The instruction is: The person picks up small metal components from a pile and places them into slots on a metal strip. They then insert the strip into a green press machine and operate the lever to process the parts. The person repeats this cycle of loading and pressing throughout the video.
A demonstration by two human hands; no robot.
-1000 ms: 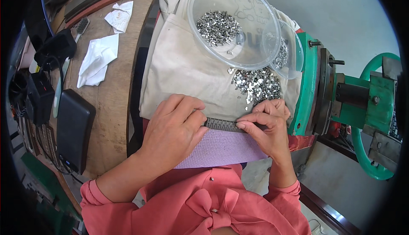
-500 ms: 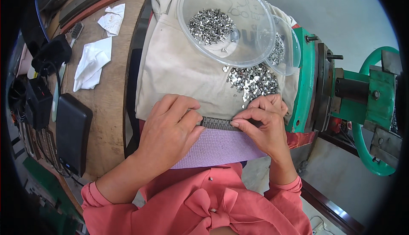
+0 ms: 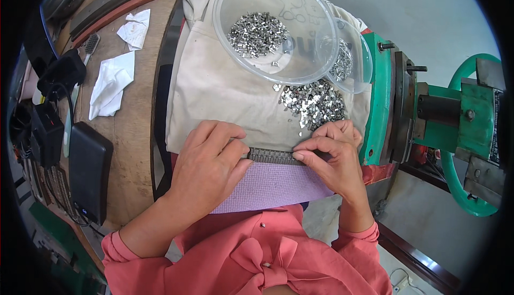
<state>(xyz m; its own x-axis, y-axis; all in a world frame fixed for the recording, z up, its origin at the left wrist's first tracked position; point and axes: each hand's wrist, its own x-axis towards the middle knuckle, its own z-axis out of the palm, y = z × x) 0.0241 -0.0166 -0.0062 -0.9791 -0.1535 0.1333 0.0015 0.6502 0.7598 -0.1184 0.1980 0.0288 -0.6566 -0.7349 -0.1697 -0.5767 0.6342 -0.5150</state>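
A dark, narrow metal strip with a row of slots (image 3: 274, 156) lies along the front edge of the beige cloth (image 3: 209, 81). My left hand (image 3: 208, 158) is closed on its left end, thumb and fingers pinching it. My right hand (image 3: 334, 153) pinches at the strip's right end with thumb and forefinger; any small part between those fingertips is hidden. Just beyond my right hand lies a loose pile of small shiny metal pieces (image 3: 313, 104). A clear round plastic tub (image 3: 316, 73) holding small metal pieces (image 3: 258, 34) stands behind the pile.
A smaller clear tub (image 3: 365, 73) with thin metal bits sits beside the large one. Green machinery with a handwheel (image 3: 448, 177) stands at right. On the wooden table (image 3: 131, 150) at left are a black power bank (image 3: 91, 172), white tissues (image 3: 111, 86) and a brush (image 3: 92, 43). A lilac woven cloth (image 3: 273, 188) lies nearest me.
The whole view has shifted slightly, so tubs, pile and table appear a little farther left. Both hands keep nearly the same pose at the strip.
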